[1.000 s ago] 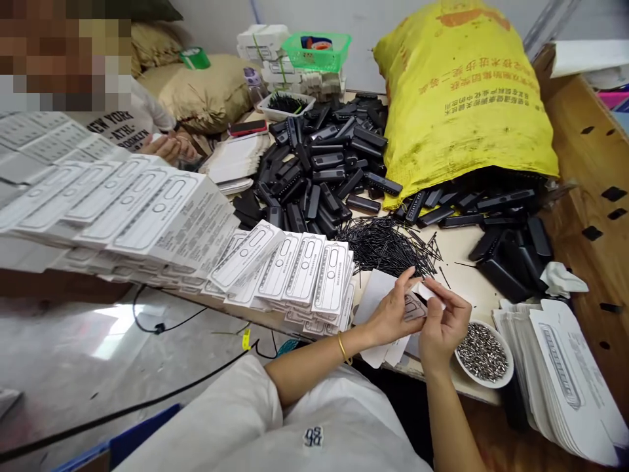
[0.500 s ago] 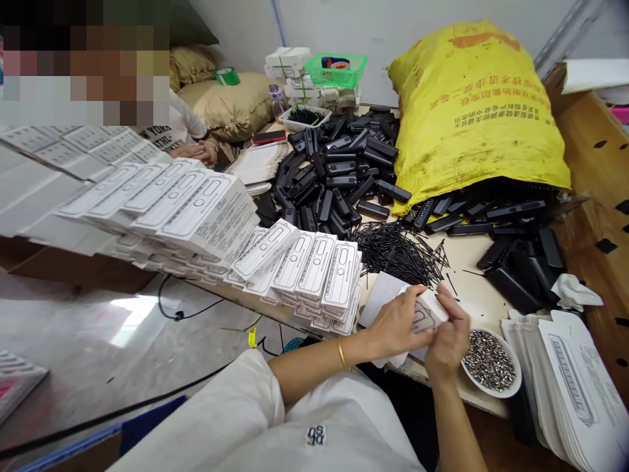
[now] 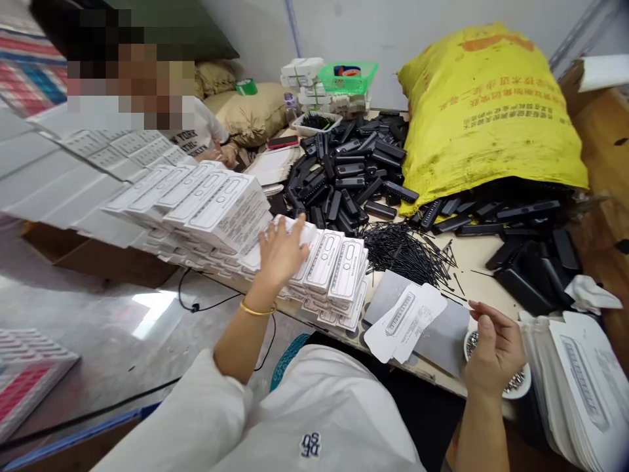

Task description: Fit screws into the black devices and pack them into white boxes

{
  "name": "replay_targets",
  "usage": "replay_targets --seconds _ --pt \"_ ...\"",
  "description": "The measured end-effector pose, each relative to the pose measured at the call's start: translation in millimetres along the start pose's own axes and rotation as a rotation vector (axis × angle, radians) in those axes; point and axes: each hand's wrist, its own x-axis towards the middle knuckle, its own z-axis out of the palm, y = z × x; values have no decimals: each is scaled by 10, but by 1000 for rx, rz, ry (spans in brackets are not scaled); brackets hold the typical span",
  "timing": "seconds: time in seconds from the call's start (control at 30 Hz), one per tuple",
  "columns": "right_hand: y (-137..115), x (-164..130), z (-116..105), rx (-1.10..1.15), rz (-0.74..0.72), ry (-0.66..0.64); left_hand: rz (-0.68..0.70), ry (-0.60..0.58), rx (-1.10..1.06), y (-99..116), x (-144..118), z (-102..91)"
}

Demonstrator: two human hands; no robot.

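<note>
My left hand [image 3: 282, 252] rests over the row of small white printed boxes [image 3: 322, 262], fingers spread across the top of one box that they partly hide. On the right, my right hand [image 3: 496, 354] hangs above the white bowl of small metal pieces [image 3: 521, 388], its fingers loosely stretched and nothing seen in them. Between the hands, a flat white printed card sleeve [image 3: 400, 321] lies on a grey board [image 3: 445, 337]. Just beyond the board spreads a heap of thin black sticks [image 3: 407, 252].
Black plastic cases [image 3: 348, 170] are piled at the back. More spill from a yellow sack [image 3: 491, 124]. Flat printed cards [image 3: 580, 373] stand at the right, near a crumpled tissue [image 3: 592, 294]. Taller stacked boxes [image 3: 221, 206] fill the left. Another person [image 3: 196, 128] sits behind them.
My left hand has moved left from the board to the box row, and the small box both hands held has left the board. My right hand has shifted right, over the bowl.
</note>
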Motion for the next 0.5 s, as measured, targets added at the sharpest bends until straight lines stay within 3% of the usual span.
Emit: replay_targets --seconds 0.13,0.23,0.3,0.37,0.43,0.5 --pt "47 39 -252 -251 3 -46 -41 185 -98 -28 -23 29" --pt "139 61 -577 -581 10 -49 176 303 -307 293 -148 92" --pt "268 46 -788 -755 2 -107 422 275 -496 712 -301 227" --pt "434 12 -934 -843 -26 -213 637 121 -655 1259 -437 432" --pt "589 -24 -991 -881 -61 -271 698 -72 -759 1855 -453 665" --pt "685 -52 -983 -903 -90 -267 592 -195 -795 2407 -293 873"
